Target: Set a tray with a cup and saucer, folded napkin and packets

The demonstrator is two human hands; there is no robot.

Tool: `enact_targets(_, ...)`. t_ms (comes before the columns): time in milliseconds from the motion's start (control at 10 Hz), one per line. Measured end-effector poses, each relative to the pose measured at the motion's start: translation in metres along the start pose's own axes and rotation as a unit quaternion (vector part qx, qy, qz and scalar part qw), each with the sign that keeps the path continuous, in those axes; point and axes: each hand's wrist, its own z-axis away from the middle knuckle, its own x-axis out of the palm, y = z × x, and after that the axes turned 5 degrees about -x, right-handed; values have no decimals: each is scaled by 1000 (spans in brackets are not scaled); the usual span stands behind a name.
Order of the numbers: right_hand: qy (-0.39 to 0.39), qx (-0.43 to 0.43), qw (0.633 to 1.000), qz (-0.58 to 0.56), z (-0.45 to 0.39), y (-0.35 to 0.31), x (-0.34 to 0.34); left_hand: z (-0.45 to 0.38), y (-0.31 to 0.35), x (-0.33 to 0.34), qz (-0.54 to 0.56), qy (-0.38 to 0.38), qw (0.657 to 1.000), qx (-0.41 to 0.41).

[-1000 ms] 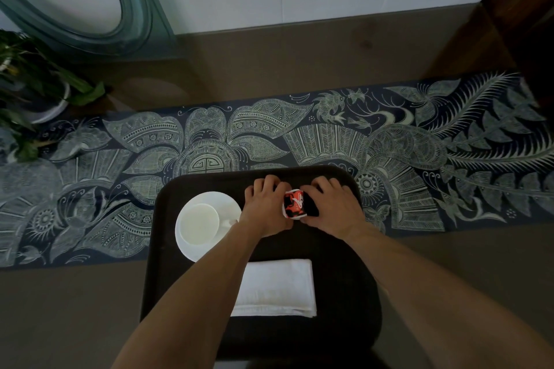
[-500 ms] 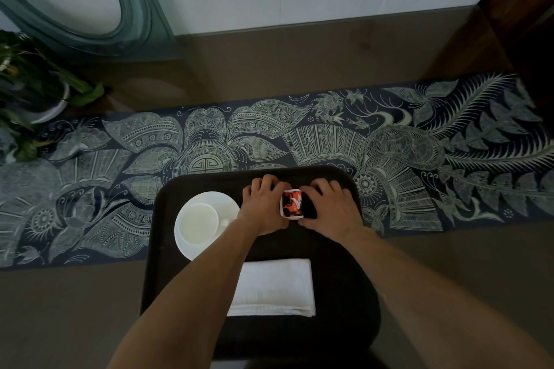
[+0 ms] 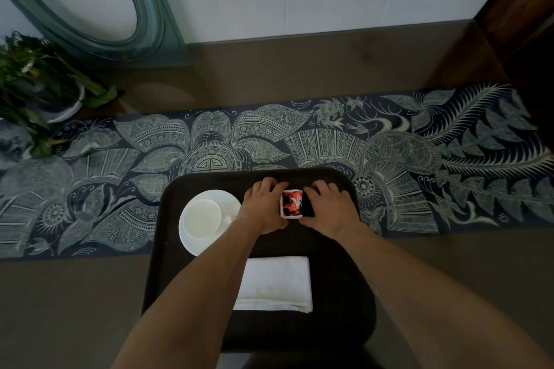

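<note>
My left hand and right hand hold the red packets between curled fingers on the tray. I think next I let go gently.

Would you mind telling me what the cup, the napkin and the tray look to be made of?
The cup: probably glazed ceramic, plain white and smooth like its saucer. The napkin: white cloth, seemingly cotton, with soft layered folded edges. The tray: dark and matte, possibly plastic; the dim light leaves that open.
</note>
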Motion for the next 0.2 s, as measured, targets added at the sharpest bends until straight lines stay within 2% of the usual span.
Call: enact_targets(200, -36, -17, 998, 48, 12, 5, -19, 20, 0, -12, -22, 24, 999, -24)
